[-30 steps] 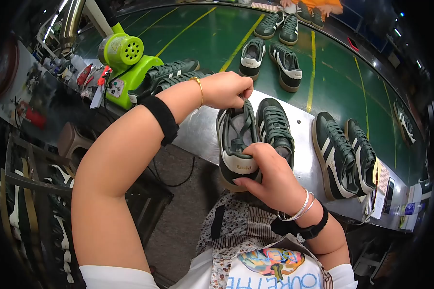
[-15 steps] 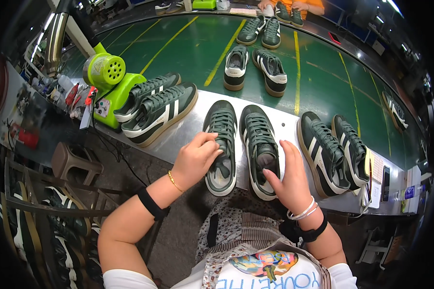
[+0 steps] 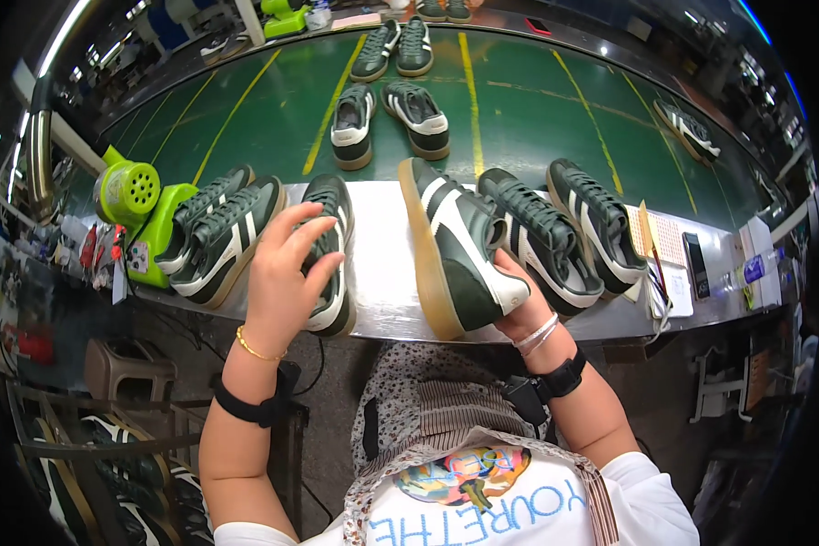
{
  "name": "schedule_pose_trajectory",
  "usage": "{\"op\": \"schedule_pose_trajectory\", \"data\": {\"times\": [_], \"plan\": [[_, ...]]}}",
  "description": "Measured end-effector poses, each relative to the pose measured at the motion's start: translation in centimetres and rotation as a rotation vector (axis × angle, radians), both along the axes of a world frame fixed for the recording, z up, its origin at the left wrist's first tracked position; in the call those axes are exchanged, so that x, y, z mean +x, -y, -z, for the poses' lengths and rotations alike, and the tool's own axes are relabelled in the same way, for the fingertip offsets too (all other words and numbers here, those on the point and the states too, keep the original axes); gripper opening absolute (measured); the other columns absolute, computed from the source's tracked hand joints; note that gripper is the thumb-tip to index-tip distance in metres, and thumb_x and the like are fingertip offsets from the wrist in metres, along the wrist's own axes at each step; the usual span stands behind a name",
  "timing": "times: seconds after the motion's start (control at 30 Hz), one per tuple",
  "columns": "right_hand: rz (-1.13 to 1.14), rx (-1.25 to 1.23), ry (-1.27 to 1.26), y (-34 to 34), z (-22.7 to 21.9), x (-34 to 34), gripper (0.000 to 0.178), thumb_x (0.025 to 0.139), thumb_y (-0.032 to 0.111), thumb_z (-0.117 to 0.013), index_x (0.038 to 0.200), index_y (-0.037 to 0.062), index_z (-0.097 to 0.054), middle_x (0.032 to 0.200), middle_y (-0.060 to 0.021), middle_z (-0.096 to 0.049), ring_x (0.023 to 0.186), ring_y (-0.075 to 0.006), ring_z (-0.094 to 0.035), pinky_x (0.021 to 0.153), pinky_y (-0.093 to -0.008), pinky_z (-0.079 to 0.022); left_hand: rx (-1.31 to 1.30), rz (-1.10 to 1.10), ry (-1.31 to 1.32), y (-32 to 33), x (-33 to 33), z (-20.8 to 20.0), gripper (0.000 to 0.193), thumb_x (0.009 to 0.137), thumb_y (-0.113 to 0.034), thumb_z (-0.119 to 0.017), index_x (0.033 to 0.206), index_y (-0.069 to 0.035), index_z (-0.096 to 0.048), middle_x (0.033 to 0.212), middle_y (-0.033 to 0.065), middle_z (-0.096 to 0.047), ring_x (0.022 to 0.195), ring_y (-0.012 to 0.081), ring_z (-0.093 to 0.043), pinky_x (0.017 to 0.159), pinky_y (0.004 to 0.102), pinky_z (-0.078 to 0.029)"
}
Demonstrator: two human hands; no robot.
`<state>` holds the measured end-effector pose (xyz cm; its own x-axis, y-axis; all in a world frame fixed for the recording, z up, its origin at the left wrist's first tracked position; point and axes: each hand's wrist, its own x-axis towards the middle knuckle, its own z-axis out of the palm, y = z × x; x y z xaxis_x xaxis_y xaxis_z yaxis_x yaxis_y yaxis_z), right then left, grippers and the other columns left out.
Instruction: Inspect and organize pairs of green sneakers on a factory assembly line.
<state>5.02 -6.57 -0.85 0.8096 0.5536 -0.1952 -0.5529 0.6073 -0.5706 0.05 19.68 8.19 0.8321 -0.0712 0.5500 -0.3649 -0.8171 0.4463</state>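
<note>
A dark green sneaker [image 3: 455, 250] with white stripes and a gum sole is tilted, its side turned up. My right hand [image 3: 523, 300] grips it by the heel, the fingers partly hidden behind the shoe. A matching sneaker [image 3: 335, 238] stands on the metal ledge to the left. Over its opening hovers my left hand [image 3: 287, 268], fingers spread and thumb apart; whether the fingertips touch the shoe I cannot tell.
Pairs of similar sneakers flank my hands, at left [image 3: 232, 241] and right [image 3: 555, 237]. More sneakers [image 3: 416, 114] sit on the green belt [image 3: 264, 127]. A lime-green machine [image 3: 146, 209] stands far left; a phone [image 3: 696, 264] and papers [image 3: 673, 238] lie right.
The right-hand sneaker has gone from upright to tilted, now held at its heel and shifted rightward from its mate. My left hand has opened from curled fingers. The whole view has swung right.
</note>
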Motion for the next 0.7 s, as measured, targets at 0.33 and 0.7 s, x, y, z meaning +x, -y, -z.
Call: {"op": "schedule_pose_trajectory", "data": {"times": [0.33,0.7], "plan": [[-0.206,-0.416,0.284,3.8,-5.5,-4.9,0.045,0.089,0.022,-0.050,0.128,0.0037,-0.038,0.111,-0.0105,-0.053,0.092,-0.0185,-0.058,0.071,-0.0276,-0.051,0.236,0.888,-0.200,11.0,-0.5,-4.0,0.062,0.055,-0.048,-0.076,0.092,-0.002,-0.057,0.080,0.0112,-0.056,0.082,0.0271,-0.056,0.096,0.0423,-0.034],[0.232,-1.950,0.930,21.3,-5.0,-0.6,0.040,0.060,0.013,-0.073,0.095,0.0094,-0.055,0.096,-0.0129,-0.054,0.092,-0.0306,-0.055,0.079,-0.0389,-0.044,-1.153,0.517,-0.874,5.7,-8.2,-6.0,0.074,0.055,-0.040,-0.082,0.099,0.012,-0.054,0.091,0.0166,-0.063,0.081,0.0194,-0.063,0.072,0.0298,-0.051]]}}
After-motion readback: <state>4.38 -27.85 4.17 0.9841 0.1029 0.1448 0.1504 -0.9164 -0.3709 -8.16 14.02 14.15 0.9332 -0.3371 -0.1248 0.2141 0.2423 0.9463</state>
